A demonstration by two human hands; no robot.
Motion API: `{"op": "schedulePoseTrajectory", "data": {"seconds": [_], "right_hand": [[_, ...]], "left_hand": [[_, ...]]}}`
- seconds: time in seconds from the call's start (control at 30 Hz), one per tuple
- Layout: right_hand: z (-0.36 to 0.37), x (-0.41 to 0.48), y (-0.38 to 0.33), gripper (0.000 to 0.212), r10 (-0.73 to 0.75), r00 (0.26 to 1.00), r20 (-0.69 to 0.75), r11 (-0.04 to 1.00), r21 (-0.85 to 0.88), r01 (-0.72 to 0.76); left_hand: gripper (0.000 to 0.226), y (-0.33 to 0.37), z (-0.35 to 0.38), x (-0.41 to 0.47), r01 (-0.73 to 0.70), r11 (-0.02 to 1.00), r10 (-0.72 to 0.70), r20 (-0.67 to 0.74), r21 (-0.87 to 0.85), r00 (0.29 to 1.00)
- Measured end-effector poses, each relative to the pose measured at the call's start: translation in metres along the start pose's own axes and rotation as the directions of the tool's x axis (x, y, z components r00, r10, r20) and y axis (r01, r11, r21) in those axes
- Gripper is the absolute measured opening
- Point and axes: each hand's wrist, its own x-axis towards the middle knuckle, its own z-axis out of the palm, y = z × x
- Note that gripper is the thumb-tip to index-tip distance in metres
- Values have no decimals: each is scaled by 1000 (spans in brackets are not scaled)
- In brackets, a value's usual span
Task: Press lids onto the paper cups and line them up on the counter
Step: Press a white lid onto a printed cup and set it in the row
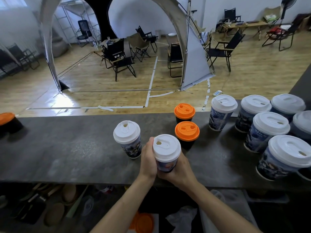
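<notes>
Many lidded cups (126, 134) on grey counter (67, 148); folding chairs (117, 59) on wood floor (252, 78)

Your left hand (149, 159) and right hand (180, 169) both wrap round a blue printed paper cup (165, 165) capped with a round white plastic lid (166, 147), near the front edge of the grey mottled counter (67, 148). Just to its left stands another white-lidded printed cup (127, 140). Behind, to the right, two black cups with orange lids (187, 133) stand one behind the other. Further right is a cluster of white-lidded printed cups (267, 130). One orange-lidded dark cup (8, 121) sits far left.
</notes>
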Motion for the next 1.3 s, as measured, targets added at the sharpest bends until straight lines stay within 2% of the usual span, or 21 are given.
{"op": "schedulePoseTrajectory", "data": {"seconds": [0.07, 0.1, 0.2, 0.3, 0.33, 0.37, 0.43, 0.47, 0.5, 0.57, 0.67, 0.73, 0.8, 0.83, 0.9, 0.97, 1.0, 1.07, 1.17, 1.3], "right_hand": [[-3, 2, 2, 99, -17, 999, 37, 1000, -6, 17], [-3, 2, 2, 100, -24, 998, 51, 1000, -6, 24], [-3, -1, 0, 96, -16, 1000, 13, 1000, 15, 16], [-2, -1, -2, 96, -1, 1000, 4, 1000, 20, 1], [-3, -1, -2, 95, 5, 1000, 9, 1000, 18, -5], [-4, 0, -2, 95, 8, 1000, 13, 1000, 21, -8], [-6, 1, -3, 93, 0, 1000, 26, 1000, 23, -1], [-6, 1, -3, 92, -10, 999, 34, 1000, 20, 9], [-6, 1, -3, 91, -18, 999, 39, 1000, 21, 17], [-5, 0, -3, 90, -15, 999, 30, 999, 38, 14], [-4, 0, -4, 94, 4, 1000, -8, 999, 49, -4], [-5, 0, -3, 92, 4, 1000, 6, 999, 52, -5], [-6, 1, -1, 91, 4, 1000, 30, 999, 52, -6], [-7, 1, 0, 90, 11, 999, 46, 999, 51, -13], [-6, 0, 2, 89, 12, 999, 49, 998, 58, -15], [-4, 0, 1, 93, 12, 999, 37, 997, 77, -15], [-3, 0, 1, 95, 9, 999, 32, 997, 81, -12], [-3, 1, 3, 96, -6, 1000, 20, 997, 83, 4], [-3, 2, 8, 95, -24, 999, 35, 997, 77, 22], [-2, 0, 4, 100, -58, 997, 43, 994, 100, 53]], "left_hand": [[62, 6, -3, 7, 142, 989, -137, 119, -29, 983], [68, 4, -5, 8, 152, 988, -147, 148, -24, 978], [41, -3, -3, 0, -2, 1000, 2, 2, -22, 1000], [48, -7, 1, -11, -115, 991, 120, -79, 74, 990], [45, -7, 1, -9, -102, 993, 105, -54, 66, 993], [43, -7, 0, -4, -33, 999, 33, -19, 25, 999], [54, 2, -2, 2, 186, 982, -179, 131, -43, 975], [57, 4, -4, 4, 217, 976, -210, 156, -24, 965], [51, 2, -6, 6, 183, 982, -175, 149, -43, 973], [40, 2, -3, 2, 33, 999, -33, 19, 7, 999], [52, -1, 2, -13, -93, 994, 97, -53, 65, 994], [46, -3, 0, -6, -54, 998, 54, -50, 16, 997], [53, 4, -2, 3, 131, 991, -128, 96, -20, 987], [58, 4, -3, 5, 182, 983, -176, 135, -29, 975], [44, -1, -4, 4, 102, 993, -98, 63, -65, 993], [47, -3, 0, -1, -39, 999, 39, -53, 9, 998], [47, -5, 2, -3, -71, 997, 73, -63, 32, 995], [44, -3, 5, 0, -60, 998, 61, -27, 17, 998], [53, 2, 1, 8, 69, 998, -68, 92, -13, 993], [51, -7, 1, 8, 1, 995, 2, 36, -96, 999]]}}
